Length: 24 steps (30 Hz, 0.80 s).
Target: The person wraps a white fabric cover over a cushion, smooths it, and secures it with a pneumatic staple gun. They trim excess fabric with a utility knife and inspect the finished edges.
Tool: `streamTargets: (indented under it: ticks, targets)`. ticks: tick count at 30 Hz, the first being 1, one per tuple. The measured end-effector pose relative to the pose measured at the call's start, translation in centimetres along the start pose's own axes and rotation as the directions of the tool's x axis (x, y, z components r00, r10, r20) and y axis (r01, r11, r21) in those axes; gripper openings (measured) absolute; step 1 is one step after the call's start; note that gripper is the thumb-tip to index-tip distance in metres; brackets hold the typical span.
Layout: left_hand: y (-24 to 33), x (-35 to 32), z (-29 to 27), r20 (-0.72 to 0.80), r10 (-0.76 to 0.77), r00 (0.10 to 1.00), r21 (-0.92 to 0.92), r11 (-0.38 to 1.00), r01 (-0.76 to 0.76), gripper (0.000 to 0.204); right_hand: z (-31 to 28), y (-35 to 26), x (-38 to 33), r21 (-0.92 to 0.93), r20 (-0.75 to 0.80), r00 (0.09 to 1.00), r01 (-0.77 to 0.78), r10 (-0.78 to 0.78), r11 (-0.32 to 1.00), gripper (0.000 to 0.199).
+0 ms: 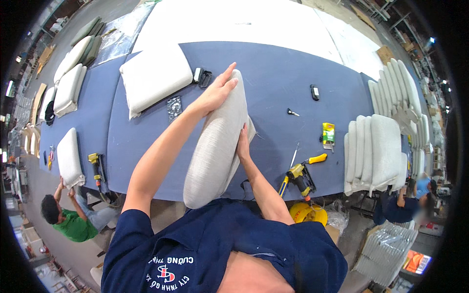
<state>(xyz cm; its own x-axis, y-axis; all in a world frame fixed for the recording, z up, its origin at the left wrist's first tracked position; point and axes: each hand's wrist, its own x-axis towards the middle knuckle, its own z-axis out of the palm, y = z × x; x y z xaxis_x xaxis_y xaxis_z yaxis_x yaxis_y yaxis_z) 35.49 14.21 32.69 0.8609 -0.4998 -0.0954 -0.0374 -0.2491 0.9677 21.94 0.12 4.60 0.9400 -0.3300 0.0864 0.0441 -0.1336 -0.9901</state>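
A light grey fabric seat cushion point(215, 146) stands tilted on its edge in front of my chest, held between both hands. My left hand point(218, 94) presses on its far upper end, with the fingers stretched past the rim. On the cushion's right side lies my right hand point(243, 143), its fingers partly hidden against the fabric. Another pale cushion point(156, 80) rests flat on the blue-covered table point(273, 68) to the left. Beside it are a small black case point(205, 79) and a clear packet of small parts point(174, 108).
At the right lie a yellow-black staple gun point(300, 178), a yellow-handled tool point(317, 158), a screwdriver point(294, 154) and a yellow-green packet point(329, 134). Cushion stacks point(376, 151) stand beyond them. Another staple gun point(95, 168) is at left, near a co-worker in green point(78, 224) handling a cushion point(71, 158).
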Motion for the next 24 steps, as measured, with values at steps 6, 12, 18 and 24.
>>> streamTargets:
  ticks: [6, 12, 18, 24]
  targets:
    - [-6.8, -4.5, 6.8, -0.041, 0.106, 0.993, -0.386, 0.916, -0.114, 0.07, -2.7, -24.7, 4.1, 0.435, 0.026, 0.987, 0.13, -0.156, 0.891, 0.072]
    - [-3.3, -7.5, 6.9, 0.009, -0.243, 0.97, -0.57, 0.796, 0.205, 0.069, -1.5, -26.3, 4.4, -0.028, 0.118, 0.949, 0.296, -0.291, 0.955, 0.076]
    - [-2.0, -8.6, 3.5, -0.105, 0.053, 0.993, -0.145, 0.987, -0.068, 0.074, 2.0, -22.6, 4.4, 0.038, 0.103, 0.93, 0.35, -0.353, 0.936, 0.081]
    - [-2.0, -9.5, -0.5, -0.049, -0.016, 0.999, 0.041, 0.999, 0.018, 0.09, 3.9, -16.2, 1.2, -0.009, 0.149, 0.975, 0.17, -0.167, 0.985, 0.093]
